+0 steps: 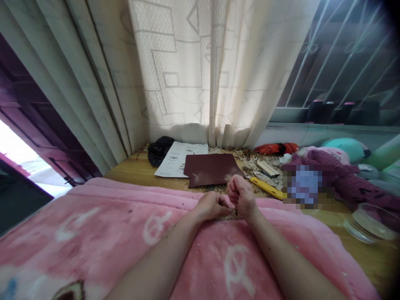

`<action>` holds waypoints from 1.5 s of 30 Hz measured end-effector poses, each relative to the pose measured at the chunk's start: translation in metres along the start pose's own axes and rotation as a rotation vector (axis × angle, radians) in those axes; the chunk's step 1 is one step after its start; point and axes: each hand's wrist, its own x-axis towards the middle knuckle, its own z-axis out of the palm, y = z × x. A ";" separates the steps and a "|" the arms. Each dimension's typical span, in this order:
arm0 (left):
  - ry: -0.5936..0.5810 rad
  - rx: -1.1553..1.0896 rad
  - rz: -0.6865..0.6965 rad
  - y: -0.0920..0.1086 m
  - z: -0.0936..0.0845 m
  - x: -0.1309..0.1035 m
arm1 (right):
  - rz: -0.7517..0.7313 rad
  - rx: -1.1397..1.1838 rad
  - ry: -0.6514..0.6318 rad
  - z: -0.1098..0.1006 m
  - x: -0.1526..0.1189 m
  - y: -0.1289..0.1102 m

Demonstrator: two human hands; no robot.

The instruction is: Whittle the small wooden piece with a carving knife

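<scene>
My left hand (211, 205) rests low over the pink blanket (118, 233), its fingers bent and drawn together toward the right hand. What they pinch, if anything, is too small to make out. Close beside it, my right hand (242, 196) is raised and curled into a fist. A tiny dark tip shows below that fist; the rest of it is hidden. Light crumbs or shavings lie on the blanket beneath both hands. Just beyond them is a dark brown sheet (212, 168), with pale dust near its right end.
A printed white sheet (184, 156) and a black bag (160, 151) lie behind on the wooden surface. To the right are a yellow-handled tool (267, 187), a cream-coloured flat object (268, 168), scattered shavings, an orange bundle (276, 148), plush toys (325, 160) and a clear bowl (370, 225).
</scene>
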 end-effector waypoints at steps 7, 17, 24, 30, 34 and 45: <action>0.009 0.049 -0.041 0.004 -0.001 0.001 | 0.005 0.101 0.049 -0.007 0.004 -0.001; 0.030 0.000 -0.102 0.008 0.000 0.000 | -0.088 0.127 0.319 -0.012 0.006 0.001; 0.015 0.012 -0.095 0.007 -0.001 0.002 | -0.049 0.145 0.279 -0.012 0.008 0.001; -0.013 0.001 -0.077 0.002 -0.001 0.004 | 0.046 0.162 0.136 -0.009 0.011 -0.001; -0.020 -0.004 -0.083 0.002 0.000 0.004 | 0.121 0.161 0.073 -0.007 0.014 -0.001; -0.010 0.004 -0.070 0.003 0.000 0.003 | 0.082 0.134 0.251 -0.011 0.017 0.003</action>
